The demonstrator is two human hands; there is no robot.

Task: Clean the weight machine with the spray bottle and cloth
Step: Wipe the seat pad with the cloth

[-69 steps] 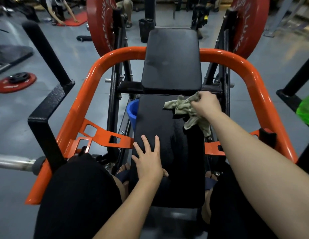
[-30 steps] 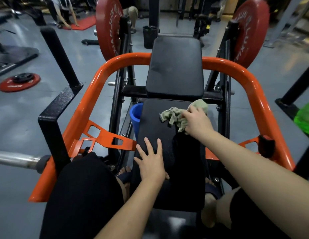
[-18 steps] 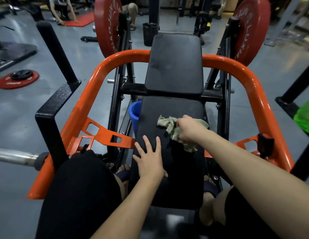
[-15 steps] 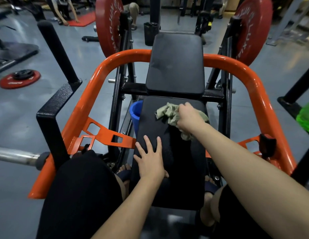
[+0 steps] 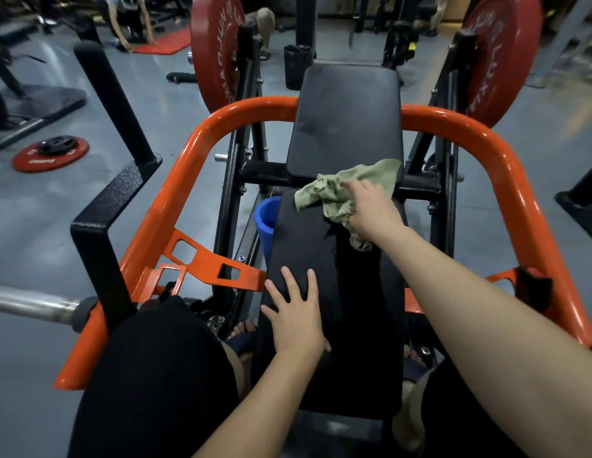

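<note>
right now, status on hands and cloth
Right hand holds cloth at lower pad far end. Left hand flat on near end. Spray bottle not in view.

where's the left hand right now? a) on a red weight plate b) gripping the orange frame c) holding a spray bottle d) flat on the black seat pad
d: the left hand lies flat, fingers spread, on the black seat pad; the right hand holds the cloth.

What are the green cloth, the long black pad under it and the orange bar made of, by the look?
The cloth looks like soft woven fabric, perhaps cotton: matte and crumpled into folds. The black pad seems vinyl or leather-like upholstery over padding: faint sheen, rounded edges. The orange bar is probably painted steel tube: glossy highlights along its bend.
</note>
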